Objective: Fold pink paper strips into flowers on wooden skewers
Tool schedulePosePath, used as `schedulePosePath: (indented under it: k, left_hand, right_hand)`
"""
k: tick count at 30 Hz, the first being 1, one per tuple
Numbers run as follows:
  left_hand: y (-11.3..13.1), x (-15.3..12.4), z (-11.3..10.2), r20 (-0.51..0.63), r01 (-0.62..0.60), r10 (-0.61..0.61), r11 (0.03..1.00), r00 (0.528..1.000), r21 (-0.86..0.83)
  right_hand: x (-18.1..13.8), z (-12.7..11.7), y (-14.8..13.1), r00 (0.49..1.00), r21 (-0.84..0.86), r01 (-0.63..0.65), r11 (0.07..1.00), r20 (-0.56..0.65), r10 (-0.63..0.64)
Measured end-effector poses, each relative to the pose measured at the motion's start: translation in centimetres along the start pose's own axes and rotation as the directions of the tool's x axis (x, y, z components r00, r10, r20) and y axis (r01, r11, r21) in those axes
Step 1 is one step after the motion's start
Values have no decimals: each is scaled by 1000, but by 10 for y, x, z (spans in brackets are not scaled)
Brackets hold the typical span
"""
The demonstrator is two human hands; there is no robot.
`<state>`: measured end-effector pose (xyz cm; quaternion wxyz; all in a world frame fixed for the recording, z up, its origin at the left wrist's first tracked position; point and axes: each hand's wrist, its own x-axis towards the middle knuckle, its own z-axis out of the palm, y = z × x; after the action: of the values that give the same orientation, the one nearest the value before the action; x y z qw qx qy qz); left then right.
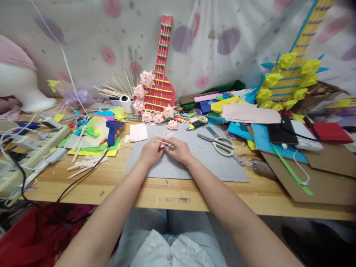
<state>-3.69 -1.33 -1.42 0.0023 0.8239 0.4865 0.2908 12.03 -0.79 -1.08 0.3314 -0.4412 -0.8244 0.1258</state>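
One wooden surface (94,185), heaped with colored paper and cardboard, stretches across a craft maker's workplace. At its back, a yellow paper guitar (289,81) ringed with yellow flowers and a red paper guitar (161,79) lean upright, both strung or striped and apparently well advanced. The red one carries pale pink flowers along one side and the bottom of its body; the opposite edge is bare, so its trim appears only partly done, if more is meant to go there.

Before it lies a gray cutting mat (222,167), over which the maker's left hand (151,151) and right hand (179,150) meet. Gray-handled scissors (218,141) rest on the mat, blades parted, well apart from both hands, while a blue glue gun (112,134) sits on stacked sheets beyond its far edge.

One pink paper square (138,132) lies flat near the left hand, seemingly unworked. A finished-looking pink flower (172,125) sits loose by the red guitar's base, not attached. Between the hands, the fingers of both close on a pink paper piece (167,136), its points splayed, likely a flower half made. A thin stick (164,142) crosses it; which hand grips the stick cannot be told.
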Motion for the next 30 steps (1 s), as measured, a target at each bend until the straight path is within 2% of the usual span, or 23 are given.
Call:
schedulePosePath:
  k: [9, 15, 19, 24, 30]
  left_hand:
    - [2, 1, -2, 9, 5, -5, 1000, 1000, 24]
    - [4, 3, -3, 5, -19, 19, 999, 1000, 36]
    - [3, 1, 0, -31, 13, -12, 999, 999, 38]
    - [0, 0, 3, -52, 98, -94, 992, 994, 77]
    - [5, 1, -4, -30, 33, -32, 998, 999, 59]
  right_hand:
    - [1, -2, -4, 1000, -25, -13, 1000, 6, 13]
    - [1, 0, -9, 1000, -152, 23, 988, 16, -21]
    - [2, 2, -9, 1000, -202, 9, 979, 18, -5]
    - [2, 1, -3, 997, -118, -50, 992, -67, 42]
    - [3, 3, 3, 989, 29, -70, 997, -129, 73]
